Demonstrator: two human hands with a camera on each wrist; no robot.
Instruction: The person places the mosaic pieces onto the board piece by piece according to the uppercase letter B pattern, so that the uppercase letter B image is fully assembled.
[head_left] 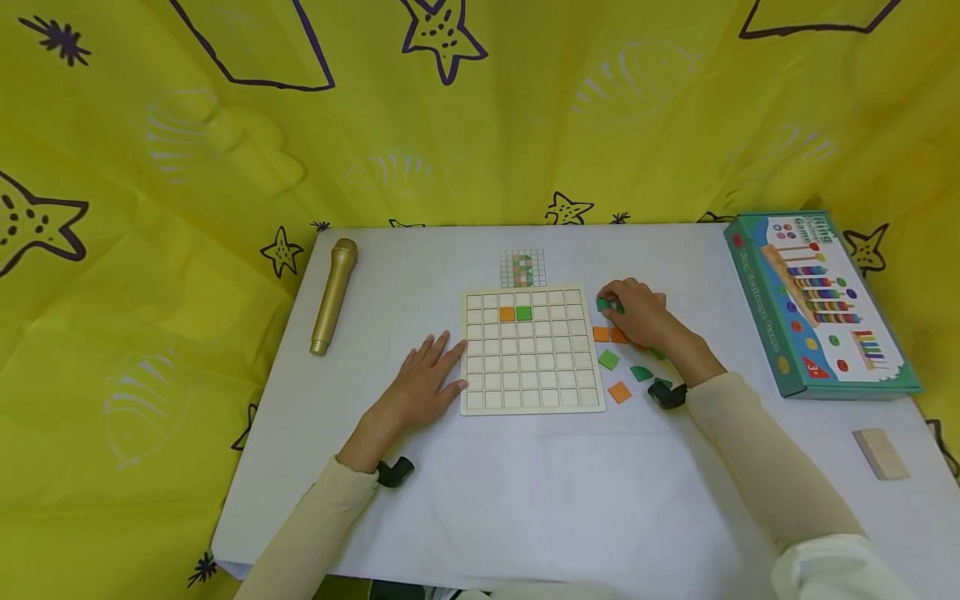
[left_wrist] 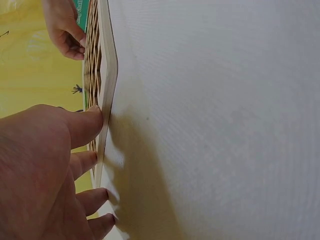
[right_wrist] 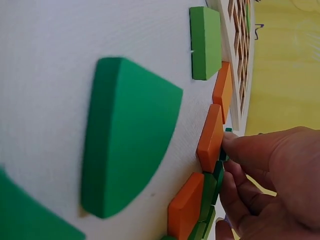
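A pale wooden grid board point(head_left: 532, 362) lies on the table. One orange square point(head_left: 507, 314) and one light green square point(head_left: 523, 313) sit side by side in its second row. Spread fingers of my left hand point(head_left: 423, 387) rest at the board's left edge, the thumb against its side in the left wrist view. To the right of the board, my right hand point(head_left: 637, 310) bends over the loose tiles, its thumb and fingers pinching a small dark green piece point(head_left: 603, 305). Its exact outline is partly hidden by the fingers.
Loose orange tiles point(head_left: 619, 392), a light green square point(head_left: 609, 359) and dark green quarter-round pieces point(head_left: 641, 373) lie right of the board. A patterned grid card point(head_left: 522, 268) sits behind it. Around them are a gold microphone point(head_left: 334, 296), a game box point(head_left: 821, 308) and a wooden block point(head_left: 881, 454).
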